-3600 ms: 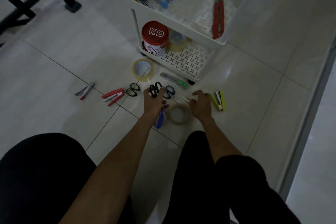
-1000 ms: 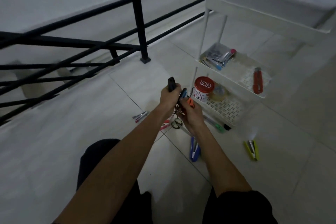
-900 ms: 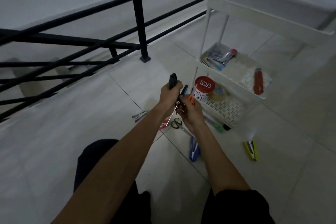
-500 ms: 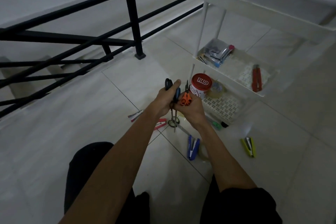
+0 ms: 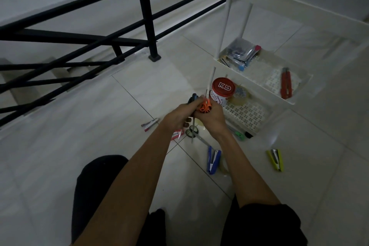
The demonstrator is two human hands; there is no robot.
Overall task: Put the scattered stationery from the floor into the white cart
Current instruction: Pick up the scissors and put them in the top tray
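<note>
My left hand (image 5: 176, 117) and my right hand (image 5: 211, 121) meet above the floor just left of the white cart (image 5: 297, 94). Together they hold a bunch of scissors: orange handles (image 5: 264, 107) show at the right hand, dark handles (image 5: 192, 98) at the left, and blades hang down between them. On the floor below lie green-handled scissors (image 5: 192, 132), a red stapler (image 5: 177, 135), a blue stapler (image 5: 213, 159), a yellow-green stapler (image 5: 276, 159), a green utility knife (image 5: 238, 134) and a small silver-red tool (image 5: 149, 124).
The cart's middle shelf holds a red utility knife (image 5: 286, 86) and bagged pens (image 5: 240, 55); the bottom shelf holds a red-lidded tin (image 5: 222, 91) and a tape roll (image 5: 241, 96). A black railing (image 5: 143, 14) with stairs behind stands at the left. My knees fill the foreground.
My hands rose from the floor with the scissors gathered between them. The orange handles turned into view at the right hand, and my view shifted slightly.
</note>
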